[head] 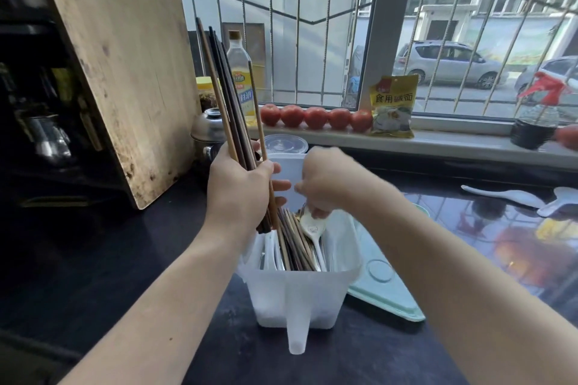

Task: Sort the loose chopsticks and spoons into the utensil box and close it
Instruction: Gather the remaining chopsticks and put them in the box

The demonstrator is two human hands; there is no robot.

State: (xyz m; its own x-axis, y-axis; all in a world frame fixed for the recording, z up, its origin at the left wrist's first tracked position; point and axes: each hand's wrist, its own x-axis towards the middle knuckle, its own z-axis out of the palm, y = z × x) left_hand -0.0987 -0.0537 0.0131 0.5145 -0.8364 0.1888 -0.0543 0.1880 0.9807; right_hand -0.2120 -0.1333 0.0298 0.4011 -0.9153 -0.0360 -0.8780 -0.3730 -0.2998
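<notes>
Over translucent plastic utensil box, left hand clutching slender wooden chopsticks

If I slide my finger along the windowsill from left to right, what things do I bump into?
Oil bottle → row of tomatoes → yellow packet → dark spray bottle.

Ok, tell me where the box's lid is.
The pale green lid lies flat on the dark counter, right of the utensil box and partly tucked behind it, under the right forearm.
</notes>
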